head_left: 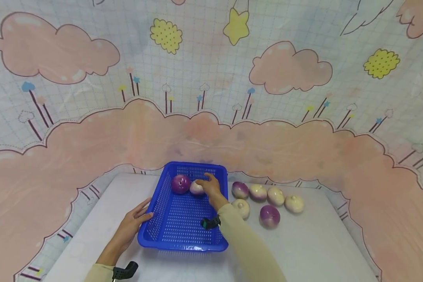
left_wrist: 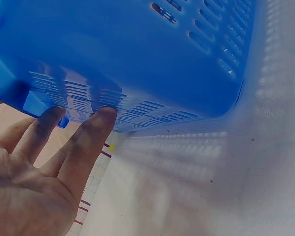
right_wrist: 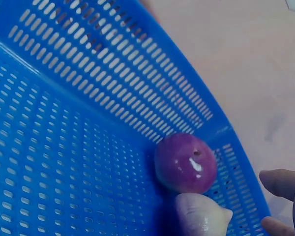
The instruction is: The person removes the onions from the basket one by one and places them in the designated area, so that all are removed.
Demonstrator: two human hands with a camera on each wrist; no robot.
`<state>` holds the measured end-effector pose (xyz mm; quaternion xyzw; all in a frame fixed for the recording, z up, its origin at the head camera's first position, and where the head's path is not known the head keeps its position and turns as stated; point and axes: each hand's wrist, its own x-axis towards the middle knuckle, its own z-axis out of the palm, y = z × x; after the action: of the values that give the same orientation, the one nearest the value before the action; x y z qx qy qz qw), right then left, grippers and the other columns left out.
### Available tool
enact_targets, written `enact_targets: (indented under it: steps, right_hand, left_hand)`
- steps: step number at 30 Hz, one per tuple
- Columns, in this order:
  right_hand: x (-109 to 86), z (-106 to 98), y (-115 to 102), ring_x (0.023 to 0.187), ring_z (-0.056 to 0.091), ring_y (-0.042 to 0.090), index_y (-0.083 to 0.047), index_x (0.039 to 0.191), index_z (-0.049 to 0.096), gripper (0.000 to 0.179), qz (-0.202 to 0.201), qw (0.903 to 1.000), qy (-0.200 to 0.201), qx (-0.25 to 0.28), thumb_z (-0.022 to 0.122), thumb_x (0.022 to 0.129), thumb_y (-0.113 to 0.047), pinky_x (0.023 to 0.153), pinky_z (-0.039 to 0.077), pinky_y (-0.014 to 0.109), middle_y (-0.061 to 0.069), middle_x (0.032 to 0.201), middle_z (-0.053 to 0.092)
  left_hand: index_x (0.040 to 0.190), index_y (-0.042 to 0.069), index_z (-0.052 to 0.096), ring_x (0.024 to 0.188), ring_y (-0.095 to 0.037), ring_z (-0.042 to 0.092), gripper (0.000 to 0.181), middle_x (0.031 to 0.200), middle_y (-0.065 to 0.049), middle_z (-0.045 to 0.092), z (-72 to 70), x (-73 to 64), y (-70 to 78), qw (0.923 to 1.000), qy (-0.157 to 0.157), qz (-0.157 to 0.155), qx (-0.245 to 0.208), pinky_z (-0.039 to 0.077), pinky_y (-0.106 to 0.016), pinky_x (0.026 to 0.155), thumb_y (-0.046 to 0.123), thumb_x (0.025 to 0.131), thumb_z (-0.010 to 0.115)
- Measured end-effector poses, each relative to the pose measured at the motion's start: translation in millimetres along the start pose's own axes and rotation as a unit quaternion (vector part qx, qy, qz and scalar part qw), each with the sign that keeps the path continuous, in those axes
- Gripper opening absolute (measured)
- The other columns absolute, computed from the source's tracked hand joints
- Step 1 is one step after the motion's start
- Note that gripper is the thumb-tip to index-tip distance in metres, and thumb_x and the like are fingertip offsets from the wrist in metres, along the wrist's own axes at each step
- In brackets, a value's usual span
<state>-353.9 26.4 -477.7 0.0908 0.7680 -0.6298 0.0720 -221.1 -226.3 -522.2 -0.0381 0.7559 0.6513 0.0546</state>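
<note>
Inside the blue plastic basket (head_left: 183,219), a purple turnip (head_left: 181,184) and a paler white-and-purple turnip (head_left: 196,188) lie side by side at the far end. My right hand (head_left: 213,192) reaches over the basket's right side, close by the pale turnip. Its fingers are spread, and the right wrist view has the fingertips (right_wrist: 279,184) apart from both turnips (right_wrist: 186,163). My left hand (head_left: 128,225) is at the basket's left side, thumb at the rim. In the left wrist view its straight fingers (left_wrist: 83,152) rest against the slotted outer wall (left_wrist: 137,110).
Right of the basket on the white table (head_left: 320,243) lie several more turnips: a row at the back with a purple one (head_left: 240,190) and a cream one (head_left: 294,204), a cream one (head_left: 242,208) by the basket and a purple one (head_left: 269,216) nearer. A patterned cloth (head_left: 204,137) hangs behind.
</note>
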Motion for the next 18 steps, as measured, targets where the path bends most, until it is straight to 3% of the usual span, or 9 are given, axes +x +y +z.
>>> enact_targets:
  steps: [11, 18]
  right_hand:
    - [9.2, 10.3, 4.9, 0.127, 0.046, 0.037, -0.009, 0.135, 0.046, 0.061, -0.002, 0.9999, -0.006, 0.009, 0.07, 0.079, -0.017, 0.104, 0.036, 0.055, 0.018, 0.14, 0.046]
    - [12.3, 19.6, 9.4, 0.128, 0.044, 0.037, -0.011, 0.135, 0.046, 0.06, 0.018, 0.9998, -0.006, 0.001, 0.069, 0.08, -0.016, 0.104, 0.036, 0.056, 0.019, 0.14, 0.045]
  left_hand:
    - [0.147, 0.027, 0.028, 0.134, -0.04, 0.038, 0.067, 0.151, -0.016, 0.031, -0.8, 0.2, 1.9, 0.9999, 0.0, -0.01, -0.005, 0.033, -0.061, 0.105, 0.034, 0.088, 0.06]
    - [0.147, 0.027, 0.028, 0.135, -0.04, 0.037, 0.067, 0.152, -0.017, 0.03, -1.4, 0.8, 1.5, 0.9999, -0.002, -0.013, -0.011, 0.033, -0.061, 0.105, 0.033, 0.088, 0.06]
